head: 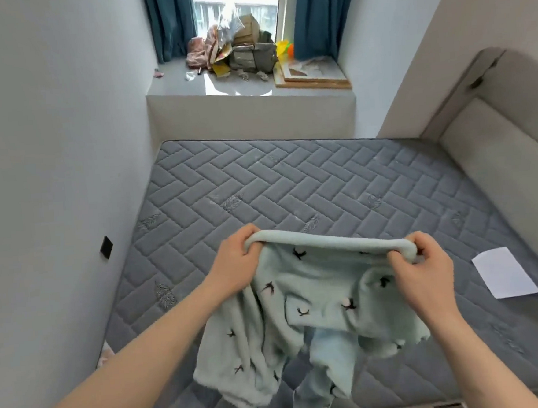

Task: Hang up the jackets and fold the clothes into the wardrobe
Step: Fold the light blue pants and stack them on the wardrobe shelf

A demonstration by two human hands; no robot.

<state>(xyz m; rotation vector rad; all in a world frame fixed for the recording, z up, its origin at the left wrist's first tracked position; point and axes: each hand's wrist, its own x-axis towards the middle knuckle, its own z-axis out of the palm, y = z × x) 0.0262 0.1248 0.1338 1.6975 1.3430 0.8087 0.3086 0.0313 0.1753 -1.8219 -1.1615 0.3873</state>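
Over the bare mattress [291,183], my left hand [233,263] and right hand [422,272] grip a mint fleece garment [300,313] at 9 and 3 o'clock, folding apparently underway; laying it flat seems next.

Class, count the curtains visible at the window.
2. One curtain hangs left of the window, the other curtain right of it. The top of the window is cut off by the frame.

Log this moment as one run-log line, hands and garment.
left hand: grips waistband | right hand: grips waistband | mint fleece pants: held up over grey mattress | fold: not started
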